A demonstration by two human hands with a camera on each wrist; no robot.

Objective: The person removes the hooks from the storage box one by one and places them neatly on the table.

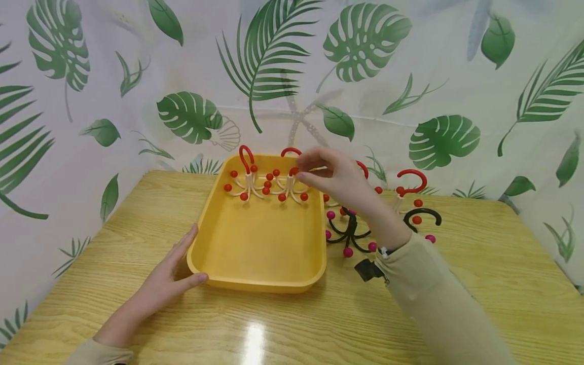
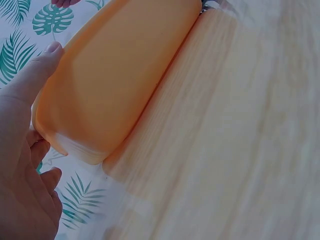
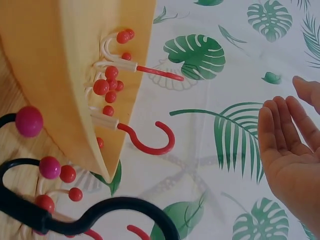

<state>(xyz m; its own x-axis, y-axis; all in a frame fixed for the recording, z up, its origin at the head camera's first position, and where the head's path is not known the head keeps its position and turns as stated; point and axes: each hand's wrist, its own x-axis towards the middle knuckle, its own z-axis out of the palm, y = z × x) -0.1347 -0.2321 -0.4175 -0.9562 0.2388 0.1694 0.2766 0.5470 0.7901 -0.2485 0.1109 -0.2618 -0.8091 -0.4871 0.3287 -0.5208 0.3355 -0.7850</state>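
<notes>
My left hand (image 1: pixel 166 281) rests at the near left corner of a yellow tray (image 1: pixel 260 284), thumb against the front wall and fingers along the left side. The left wrist view shows that thumb on the tray's wall too. Inside the tray's far end stand two multi-pronged hooks, a left one (image 1: pixel 248 180) and a right one (image 1: pixel 291 185), with white prongs, red ball tips and red hook tops. Above the tray's far right corner is my right hand (image 1: pixel 335 175), fingers loosely bent; in the right wrist view its palm (image 3: pixel 292 165) holds nothing.
Right of the tray, partly behind my right arm, stand more pronged hooks: a black one with magenta balls (image 1: pixel 349 230), another black hook (image 1: pixel 424 213) and a red hook (image 1: pixel 412 182). The wooden table (image 1: pixel 274 329) meets a leaf-patterned backdrop (image 1: pixel 191 50).
</notes>
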